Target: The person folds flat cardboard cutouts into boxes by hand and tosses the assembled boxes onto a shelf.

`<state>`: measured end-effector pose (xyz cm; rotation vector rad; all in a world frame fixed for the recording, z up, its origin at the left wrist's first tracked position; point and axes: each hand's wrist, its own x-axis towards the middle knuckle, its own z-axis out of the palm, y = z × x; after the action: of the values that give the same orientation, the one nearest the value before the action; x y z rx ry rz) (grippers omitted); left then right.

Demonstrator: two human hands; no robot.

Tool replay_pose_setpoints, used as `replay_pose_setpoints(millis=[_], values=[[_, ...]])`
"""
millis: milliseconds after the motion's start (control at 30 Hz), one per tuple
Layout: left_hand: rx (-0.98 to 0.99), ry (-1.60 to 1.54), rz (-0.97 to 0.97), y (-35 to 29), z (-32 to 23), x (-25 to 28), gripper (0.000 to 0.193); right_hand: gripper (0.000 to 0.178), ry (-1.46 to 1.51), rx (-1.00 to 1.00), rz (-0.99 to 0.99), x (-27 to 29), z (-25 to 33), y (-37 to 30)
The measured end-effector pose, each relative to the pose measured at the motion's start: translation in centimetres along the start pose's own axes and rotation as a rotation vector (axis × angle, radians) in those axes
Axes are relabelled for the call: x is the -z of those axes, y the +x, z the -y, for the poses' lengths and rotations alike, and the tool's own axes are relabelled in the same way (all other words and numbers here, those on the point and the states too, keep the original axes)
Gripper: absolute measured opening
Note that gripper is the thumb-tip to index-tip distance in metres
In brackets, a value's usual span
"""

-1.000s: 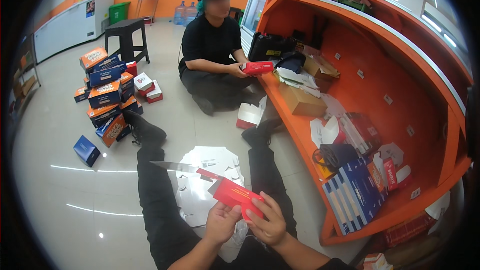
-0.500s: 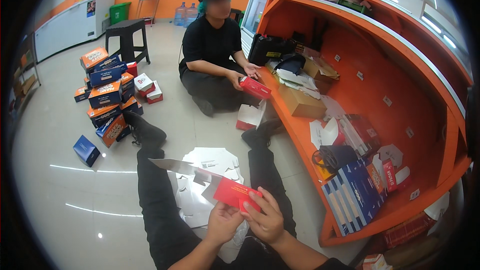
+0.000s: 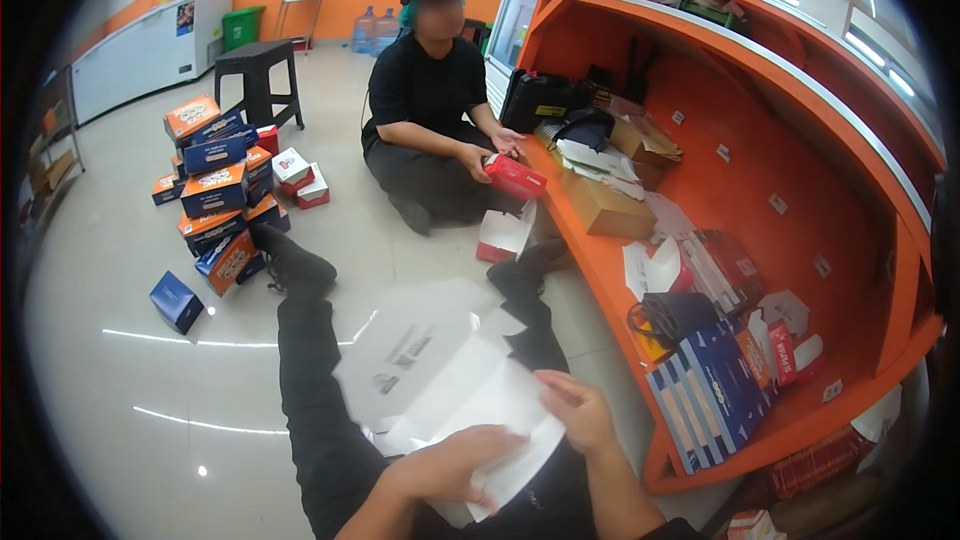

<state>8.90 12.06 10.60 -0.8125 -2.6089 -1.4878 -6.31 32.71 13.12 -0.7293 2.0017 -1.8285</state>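
A white folding-carton sheet (image 3: 455, 405), creased into panels, lies unfolded over my lap and is blurred in part. Its far panel carries grey print. My right hand (image 3: 583, 412) pinches the sheet's right edge between thumb and fingers. Across the near panel lies my left hand (image 3: 465, 462), its fingers curled at the board's near edge and some of them hidden. Whatever lies on the floor between my legs is mostly covered by the sheet. Ahead, a person (image 3: 430, 110) sits on the floor holding a red box (image 3: 515, 176), with an open white-and-red box (image 3: 505, 232) beside them.
Stacked orange-and-blue boxes (image 3: 215, 185) stand at the left, with one blue box (image 3: 176, 302) apart on the floor. An orange shelf unit (image 3: 720, 130) fills the right side, holding blue flat boxes (image 3: 705, 395) and a brown carton (image 3: 608, 205). A black stool (image 3: 257, 80) stands behind.
The red outer side of the carton has turned away, and its white inner side now faces up, spread wide. My right hand has shifted right to its edge; my left has moved lower.
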Motion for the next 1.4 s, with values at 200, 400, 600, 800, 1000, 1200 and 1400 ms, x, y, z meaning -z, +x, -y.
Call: replay_pose_setpoints(millis=[200, 400, 600, 800, 1000, 1200, 1400], values=[[0.01, 0.186, 0.061, -0.6, 0.3, -0.3, 0.073, 0.048, 0.372, -0.496, -0.078, 6.9, -2.9, 1.7], [0.249, -0.119, -0.242, 1.3, 0.8, -0.9, 0.019, 0.053, -0.578, 0.518, 0.076, 2.5, 0.4, -2.4], [0.275, -0.407, -0.198, 0.8, 2.2, -3.1, 0.03, 0.033, -0.531, 0.175, 0.238, 0.7, 2.6, -3.3], [0.429, -0.867, -0.232, 1.5, 3.8, -3.7, 0.034, 0.028, -0.332, 0.196, 0.302, 1.8, 2.5, -3.1], [0.395, -0.912, -0.235, 1.5, 4.0, -4.3, 0.034, 0.027, -0.8, 0.41, 0.06, -0.4, 2.9, -3.6], [0.384, -1.13, -0.254, 0.9, 4.5, -3.5, 0.039, 0.02, -0.833, 0.569, 0.07, -0.4, 2.6, -3.6], [0.398, -1.176, -0.273, 1.0, 4.4, -3.8, 0.039, 0.019, -0.821, 0.578, 0.324, -0.9, 2.5, -3.8]])
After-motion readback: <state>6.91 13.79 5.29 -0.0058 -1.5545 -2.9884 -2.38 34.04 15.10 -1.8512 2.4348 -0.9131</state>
